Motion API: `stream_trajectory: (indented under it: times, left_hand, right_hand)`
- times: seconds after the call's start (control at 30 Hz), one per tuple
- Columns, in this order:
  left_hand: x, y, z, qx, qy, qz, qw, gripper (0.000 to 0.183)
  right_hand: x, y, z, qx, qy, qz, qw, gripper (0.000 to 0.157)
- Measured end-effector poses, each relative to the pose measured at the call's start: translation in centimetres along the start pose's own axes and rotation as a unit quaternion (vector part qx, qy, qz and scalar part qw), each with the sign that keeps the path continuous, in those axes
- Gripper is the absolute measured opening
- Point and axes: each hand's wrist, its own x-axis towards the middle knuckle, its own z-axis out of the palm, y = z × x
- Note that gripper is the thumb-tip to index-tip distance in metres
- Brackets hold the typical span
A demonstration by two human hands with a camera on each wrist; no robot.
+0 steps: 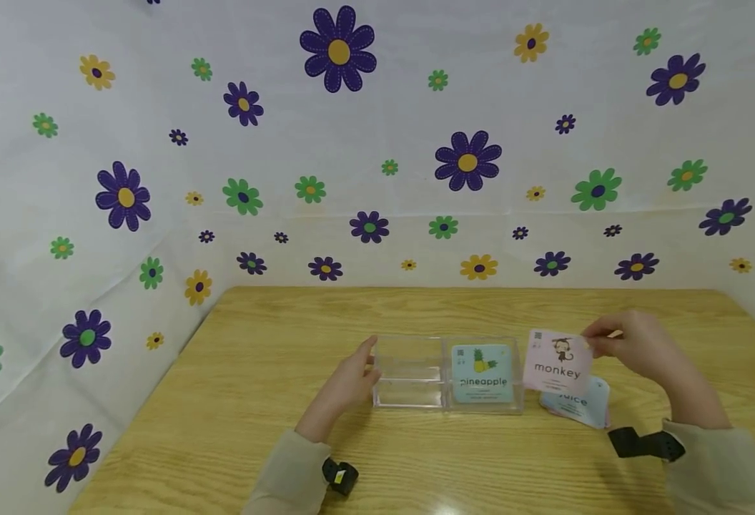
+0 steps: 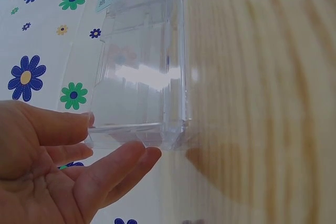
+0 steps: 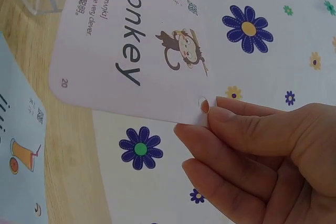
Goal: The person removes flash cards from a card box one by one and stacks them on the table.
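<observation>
A clear plastic box [image 1: 410,406] with compartments stands on the table. The blue pineapple card [image 1: 482,392] sits in its right half; the left half shows no card. Fingertips of my left hand [image 1: 349,383] touch the box's left end, the fingers extended in the left wrist view. My right hand [image 1: 635,348] pinches a corner of the pink monkey card [image 1: 556,361] between thumb and fingers. That card is raised just right of the box, its printed side facing me. It partly covers a blue juice card [image 1: 586,409] on the table, with a pink edge beneath.
The wooden table [image 1: 274,336] backs onto a white cloth [image 1: 403,114] with printed flowers, which also hangs along the left side. Black straps with small devices sit at both wrists, near the left sleeve [image 1: 290,472] and the right sleeve [image 1: 718,465].
</observation>
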Motion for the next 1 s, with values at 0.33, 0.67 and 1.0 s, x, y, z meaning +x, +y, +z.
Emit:
stream_trajectory:
  times: [0.33,0.67,1.0]
  left_hand:
    - [0.0,-0.1,0.1,-0.008,-0.001,-0.005,1.0,0.055]
    - [0.2,-0.2,0.2,-0.01,-0.008,-0.002,0.9999,0.055]
    - [0.1,-0.1,-0.1,-0.019,-0.008,0.008,0.9998,0.055]
  right_hand:
    - [0.4,2.4,0.2,0.036,-0.065,0.059,0.995,0.014]
    - [0.3,5.0,0.9,0.079,-0.118,0.137,0.98,0.016]
    - [0.4,5.7,1.2,0.071,-0.145,0.144,0.976,0.011]
